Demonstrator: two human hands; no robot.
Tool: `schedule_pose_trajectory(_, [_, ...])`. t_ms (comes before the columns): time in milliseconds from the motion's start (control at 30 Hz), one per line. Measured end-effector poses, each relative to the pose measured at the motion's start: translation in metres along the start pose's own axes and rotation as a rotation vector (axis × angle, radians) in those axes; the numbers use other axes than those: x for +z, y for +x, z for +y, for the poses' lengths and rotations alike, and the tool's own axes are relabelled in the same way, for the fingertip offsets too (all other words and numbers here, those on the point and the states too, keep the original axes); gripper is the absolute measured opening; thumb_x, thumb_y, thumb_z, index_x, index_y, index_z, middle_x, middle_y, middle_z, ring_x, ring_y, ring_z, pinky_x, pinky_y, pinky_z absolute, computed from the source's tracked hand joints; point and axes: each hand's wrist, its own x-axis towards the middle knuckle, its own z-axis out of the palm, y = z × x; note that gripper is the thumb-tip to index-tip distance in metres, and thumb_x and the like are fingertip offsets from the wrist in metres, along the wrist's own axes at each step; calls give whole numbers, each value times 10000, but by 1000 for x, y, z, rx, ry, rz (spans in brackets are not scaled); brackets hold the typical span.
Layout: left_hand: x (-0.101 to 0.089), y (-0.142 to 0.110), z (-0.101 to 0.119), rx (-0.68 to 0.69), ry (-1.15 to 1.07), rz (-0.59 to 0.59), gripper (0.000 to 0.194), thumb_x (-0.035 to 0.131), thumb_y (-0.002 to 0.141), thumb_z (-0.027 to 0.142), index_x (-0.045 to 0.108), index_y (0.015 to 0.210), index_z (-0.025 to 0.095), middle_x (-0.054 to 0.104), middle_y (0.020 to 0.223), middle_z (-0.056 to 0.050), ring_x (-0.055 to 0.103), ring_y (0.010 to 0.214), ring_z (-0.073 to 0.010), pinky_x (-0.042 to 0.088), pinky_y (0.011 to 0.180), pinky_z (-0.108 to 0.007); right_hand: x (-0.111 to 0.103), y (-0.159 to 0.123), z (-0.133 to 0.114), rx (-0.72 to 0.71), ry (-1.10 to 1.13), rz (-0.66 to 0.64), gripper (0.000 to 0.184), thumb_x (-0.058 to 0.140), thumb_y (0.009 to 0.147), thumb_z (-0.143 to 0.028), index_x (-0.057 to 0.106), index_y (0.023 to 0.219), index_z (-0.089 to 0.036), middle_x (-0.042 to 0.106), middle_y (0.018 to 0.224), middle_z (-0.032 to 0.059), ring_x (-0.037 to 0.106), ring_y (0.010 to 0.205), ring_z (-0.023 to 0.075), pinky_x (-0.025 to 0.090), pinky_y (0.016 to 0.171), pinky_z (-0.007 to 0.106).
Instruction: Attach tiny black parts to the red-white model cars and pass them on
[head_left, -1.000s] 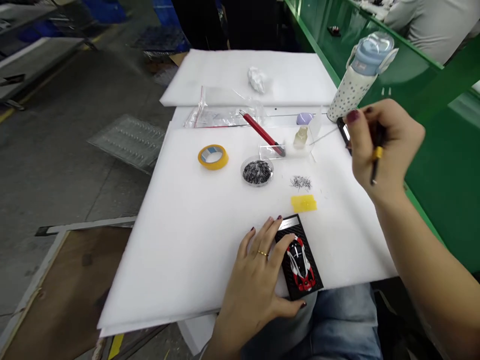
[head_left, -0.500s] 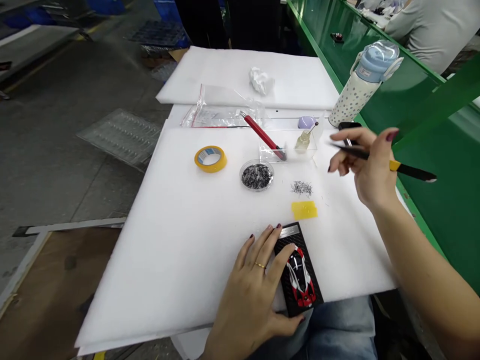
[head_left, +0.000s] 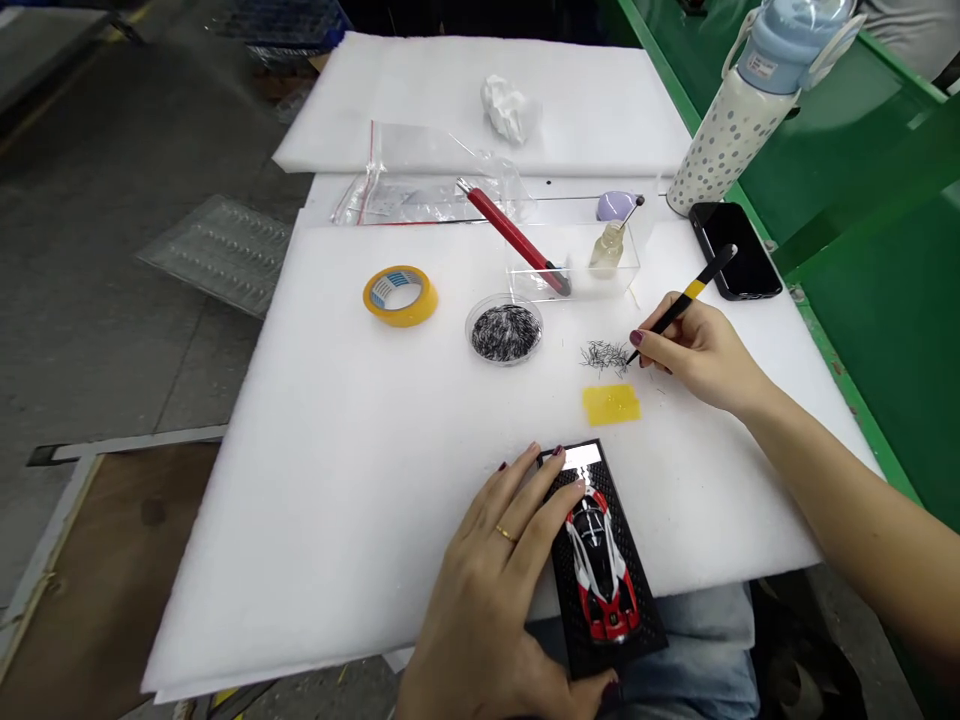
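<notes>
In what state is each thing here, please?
Model car: on black base
Left hand: holding black base
Right hand: holding black tweezers
Small glass bottle: open, stick inside
Phone: face up, screen dark
Drink bottle: upright, lidded
Tissue: crumpled
Round dish: holding black fibres
Tape roll: lying flat

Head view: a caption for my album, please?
Left hand steadies a model car; right hand holds tweezers at loose black fibres.

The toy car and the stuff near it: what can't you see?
Under the car: head view, base hides it.
Any writing on the plate: head view, glare.
Top of the bottle: head view, cut off by the upper edge.
Whether the tweezers grip anything: head view, tips too small.
</notes>
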Motion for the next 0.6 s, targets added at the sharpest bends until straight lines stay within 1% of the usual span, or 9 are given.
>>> schedule_pose_trajectory(200, [0,1,-1,17,20,-5,1036,658,669,695,420,1504,129,483,1603,-151,362,1546,-340,329,1256,-494,3,-1,-2,-3,-43,44,135,711,805,-184,602,727,-202,647,547,-17,613,536,149,424,543,293])
schedule_pose_trajectory(300, [-1,2,0,32,23,-7,1028,659,665,686,426,1495,126,491,1595,-155,363,1541,-340,303,1258,-466,4,2,-1,-2,-63,52,141,712,809,-174,606,720,-201,649,545,-14,619,545,154,429,544,293])
schedule_pose_trajectory(400, [-1,4,0,40,52,-13,997,712,640,634,452,1458,128,515,1566,-170,371,1524,-347,283,1246,-450,3,-1,-2,-20,-25,53,167,752,798,-177,610,714,-200,642,534,-16,588,514,138,409,503,276])
schedule_pose_trajectory(500, [-1,6,3,40,102,-17,931,775,617,546,489,1404,138,514,1549,-186,367,1505,-350,249,1244,-441,4,-22,-10,-96,113,25,251,838,794,-316,621,737,-205,655,565,-9,549,479,118,392,449,262])
schedule_pose_trajectory(600, [-1,9,5,67,118,-14,911,791,620,522,492,1386,130,516,1543,-196,331,1511,-351,222,1252,-439,11,-58,-17,-157,194,-63,319,847,815,-466,667,780,-205,698,657,23,601,523,128,425,436,260])
